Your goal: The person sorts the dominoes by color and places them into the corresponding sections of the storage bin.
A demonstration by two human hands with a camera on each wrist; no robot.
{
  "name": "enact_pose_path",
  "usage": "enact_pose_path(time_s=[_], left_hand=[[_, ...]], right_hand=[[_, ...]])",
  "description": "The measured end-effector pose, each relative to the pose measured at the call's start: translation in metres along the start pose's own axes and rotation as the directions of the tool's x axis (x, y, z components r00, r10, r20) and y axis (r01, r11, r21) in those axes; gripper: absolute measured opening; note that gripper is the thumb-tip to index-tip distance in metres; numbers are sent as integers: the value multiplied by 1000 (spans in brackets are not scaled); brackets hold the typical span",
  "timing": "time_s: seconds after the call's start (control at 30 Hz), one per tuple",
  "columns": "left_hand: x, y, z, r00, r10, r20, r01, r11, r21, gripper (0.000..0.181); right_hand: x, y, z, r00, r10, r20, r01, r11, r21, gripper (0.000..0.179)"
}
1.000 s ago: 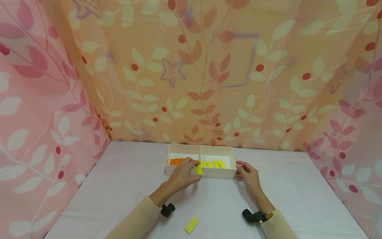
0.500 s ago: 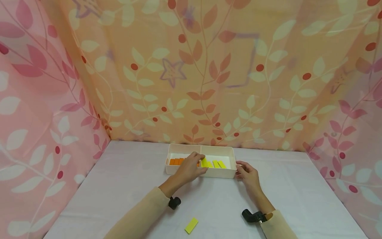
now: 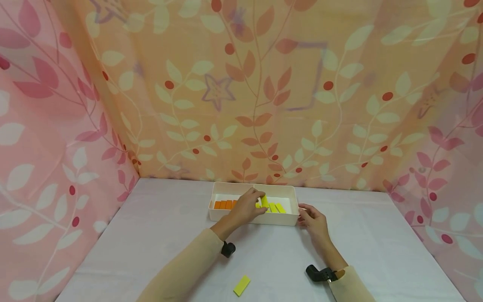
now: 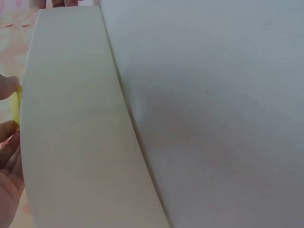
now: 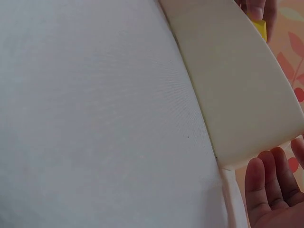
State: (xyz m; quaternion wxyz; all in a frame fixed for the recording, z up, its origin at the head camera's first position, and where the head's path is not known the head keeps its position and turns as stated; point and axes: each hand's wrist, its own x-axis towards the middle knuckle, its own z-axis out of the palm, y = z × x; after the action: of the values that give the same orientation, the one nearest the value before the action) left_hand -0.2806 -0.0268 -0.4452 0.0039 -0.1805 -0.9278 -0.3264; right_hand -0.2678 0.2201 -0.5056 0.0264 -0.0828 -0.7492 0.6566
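A white two-compartment box [image 3: 281,219] stands toward the back of the table. My left hand [image 3: 245,209] reaches over its front wall and pinches a yellow block [image 3: 264,201] above the right compartment, thumb on the near end and fingers on the far end. In the left wrist view, that yellow block [image 4: 16,107] shows just past the box wall. Several yellow blocks [image 3: 280,207] lie in a row in the right compartment; orange blocks [image 3: 223,204] line the left one, partly hidden by my hand. My right hand [image 3: 316,226] rests its extended fingers [image 5: 255,178] against the box's right end.
One loose yellow block [image 3: 242,285] lies on the white-covered table [image 3: 151,235] near the front, between my forearms. Leaf-patterned curtains [image 3: 256,105] rise behind the box and at both sides. Each wrist wears a black camera [image 3: 320,273].
My left hand has moved right with the yellow block, from in front of the divider to over the right compartment. My right hand and the box have stayed in place.
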Motion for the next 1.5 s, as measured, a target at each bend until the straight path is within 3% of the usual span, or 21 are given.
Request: enact_pose_path(time_s=[0.17,0.4,0.83,1.17,1.5], left_hand=[[12,0,1,1000,28,-1,-28,999,35,47],[24,2,9,999,-21,46,18,998,58,49],[36,10,19,996,-16,87,7,995,102,46],[50,23,31,987,-86,139,80,996,48,46],[56,36,42,972,-142,189,150,988,-30,42]], right_hand=[[0,0,0,1000,-8,1,8,1000,12,35],[1,0,0,1000,-3,13,3,1000,4,37],[1,1,1,1000,-21,8,21,1000,19,36],[1,1,-1,1000,-25,16,24,999,31,37],[1,2,0,1000,-19,15,19,999,46,37]])
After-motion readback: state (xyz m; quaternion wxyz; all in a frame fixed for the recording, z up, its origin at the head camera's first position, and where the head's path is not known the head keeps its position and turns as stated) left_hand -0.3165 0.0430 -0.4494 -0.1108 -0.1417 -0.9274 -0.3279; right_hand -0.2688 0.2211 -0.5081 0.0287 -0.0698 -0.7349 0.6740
